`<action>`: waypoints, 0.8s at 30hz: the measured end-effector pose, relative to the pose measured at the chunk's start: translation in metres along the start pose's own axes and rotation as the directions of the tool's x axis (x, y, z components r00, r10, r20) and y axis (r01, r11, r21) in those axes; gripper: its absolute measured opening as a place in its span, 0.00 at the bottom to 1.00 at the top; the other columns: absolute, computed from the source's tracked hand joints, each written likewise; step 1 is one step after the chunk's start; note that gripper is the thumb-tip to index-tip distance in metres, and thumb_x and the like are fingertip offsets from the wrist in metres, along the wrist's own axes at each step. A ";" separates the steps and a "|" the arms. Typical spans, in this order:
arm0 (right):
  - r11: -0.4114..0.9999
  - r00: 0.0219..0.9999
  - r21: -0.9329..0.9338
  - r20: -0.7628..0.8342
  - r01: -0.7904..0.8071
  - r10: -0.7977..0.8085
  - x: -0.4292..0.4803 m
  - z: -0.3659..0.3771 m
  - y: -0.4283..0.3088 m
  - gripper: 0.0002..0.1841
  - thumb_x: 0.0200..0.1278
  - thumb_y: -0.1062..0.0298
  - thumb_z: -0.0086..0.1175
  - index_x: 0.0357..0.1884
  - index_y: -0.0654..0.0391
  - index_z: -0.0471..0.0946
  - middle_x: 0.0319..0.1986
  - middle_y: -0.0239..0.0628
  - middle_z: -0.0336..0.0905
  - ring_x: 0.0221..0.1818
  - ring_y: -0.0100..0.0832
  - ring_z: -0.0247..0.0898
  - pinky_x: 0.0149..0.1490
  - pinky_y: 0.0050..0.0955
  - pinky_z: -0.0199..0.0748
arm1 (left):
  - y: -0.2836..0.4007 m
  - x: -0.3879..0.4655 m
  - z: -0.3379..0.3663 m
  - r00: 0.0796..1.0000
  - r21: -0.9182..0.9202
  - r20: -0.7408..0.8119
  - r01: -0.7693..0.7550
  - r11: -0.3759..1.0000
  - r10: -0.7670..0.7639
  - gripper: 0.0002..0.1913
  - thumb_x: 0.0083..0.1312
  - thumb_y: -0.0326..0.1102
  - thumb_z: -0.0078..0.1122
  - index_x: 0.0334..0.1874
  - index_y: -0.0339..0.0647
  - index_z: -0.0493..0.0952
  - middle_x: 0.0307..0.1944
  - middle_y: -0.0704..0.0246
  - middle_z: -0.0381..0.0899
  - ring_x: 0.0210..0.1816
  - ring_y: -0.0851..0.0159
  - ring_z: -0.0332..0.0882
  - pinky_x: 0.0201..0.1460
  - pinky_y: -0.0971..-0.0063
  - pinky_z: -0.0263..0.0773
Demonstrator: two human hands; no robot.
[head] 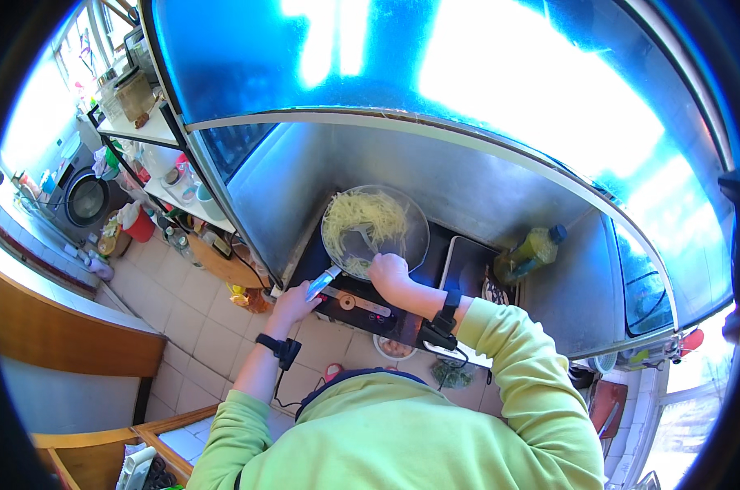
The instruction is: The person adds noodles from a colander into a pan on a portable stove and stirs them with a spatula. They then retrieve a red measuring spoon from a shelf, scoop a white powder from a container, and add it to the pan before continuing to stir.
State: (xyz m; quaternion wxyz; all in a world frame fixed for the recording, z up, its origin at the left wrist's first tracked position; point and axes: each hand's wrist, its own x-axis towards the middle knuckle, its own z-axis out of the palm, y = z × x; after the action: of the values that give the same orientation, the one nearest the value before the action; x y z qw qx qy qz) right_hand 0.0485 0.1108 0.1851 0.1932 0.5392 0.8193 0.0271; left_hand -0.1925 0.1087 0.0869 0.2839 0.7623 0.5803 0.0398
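A wok sits on a black induction cooktop, with pale shredded vegetable piled mostly at its far and left side. My left hand is closed around the wok's handle, which points toward me and to the left. Over the near rim of the wok, my right hand grips a spatula; its head lies among the shreds. The spatula's handle is mostly hidden in my fist. Both wrists wear black straps with small devices and cables.
Metal panels enclose the cooktop at the back and sides. On the right are a second dark hob and an oil bottle. A shelf rack stands left. A bowl of eggs is below the counter edge.
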 end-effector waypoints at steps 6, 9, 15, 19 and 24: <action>0.995 0.998 0.076 -0.001 -0.066 0.067 -0.045 -0.027 0.074 0.08 0.55 0.69 0.53 0.31 0.54 0.84 0.30 0.39 0.84 0.34 0.37 0.82 0.36 0.34 0.79 | 0.003 -0.003 -0.002 1.000 0.036 0.008 0.028 0.999 -0.028 0.24 0.61 0.51 0.58 0.52 0.43 0.70 0.36 0.54 0.81 0.39 0.49 0.81 0.41 0.56 0.75; 0.985 0.988 0.101 -0.058 -0.139 0.145 -0.047 -0.039 0.101 0.08 0.56 0.69 0.52 0.31 0.55 0.84 0.31 0.42 0.84 0.35 0.39 0.82 0.37 0.36 0.79 | 0.004 -0.003 -0.003 1.000 0.022 -0.001 0.027 0.999 -0.027 0.24 0.61 0.52 0.58 0.52 0.43 0.70 0.36 0.54 0.81 0.40 0.49 0.81 0.42 0.56 0.75; 0.993 0.989 0.049 -0.103 -0.104 0.109 0.013 -0.007 0.097 0.08 0.55 0.68 0.53 0.28 0.55 0.83 0.30 0.42 0.83 0.34 0.39 0.82 0.37 0.36 0.79 | 0.002 -0.001 -0.001 0.999 0.035 0.026 0.032 0.999 -0.033 0.24 0.61 0.52 0.58 0.52 0.43 0.70 0.36 0.55 0.81 0.40 0.49 0.81 0.42 0.57 0.75; 0.996 0.996 0.019 0.031 0.087 -0.088 -0.023 -0.001 0.085 0.09 0.59 0.68 0.48 0.39 0.56 0.78 0.28 0.40 0.82 0.33 0.40 0.81 0.33 0.38 0.77 | 0.002 0.000 0.000 1.000 0.040 0.005 0.020 0.999 -0.020 0.24 0.61 0.52 0.58 0.53 0.44 0.69 0.36 0.55 0.81 0.40 0.49 0.81 0.42 0.57 0.75; 0.993 0.985 -0.078 0.157 0.088 -0.075 -0.095 -0.066 0.116 0.14 0.60 0.68 0.48 0.47 0.49 0.79 0.28 0.37 0.82 0.33 0.39 0.81 0.32 0.37 0.77 | 0.002 -0.001 -0.001 1.000 0.043 0.001 0.021 0.999 -0.021 0.25 0.60 0.52 0.59 0.54 0.44 0.70 0.37 0.55 0.81 0.40 0.49 0.81 0.42 0.57 0.76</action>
State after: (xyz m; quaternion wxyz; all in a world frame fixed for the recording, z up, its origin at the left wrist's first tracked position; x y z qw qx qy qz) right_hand 0.1596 0.0846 0.3024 0.2793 0.4968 0.8216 0.0123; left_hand -0.1910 0.1074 0.0889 0.2681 0.7622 0.5887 0.0238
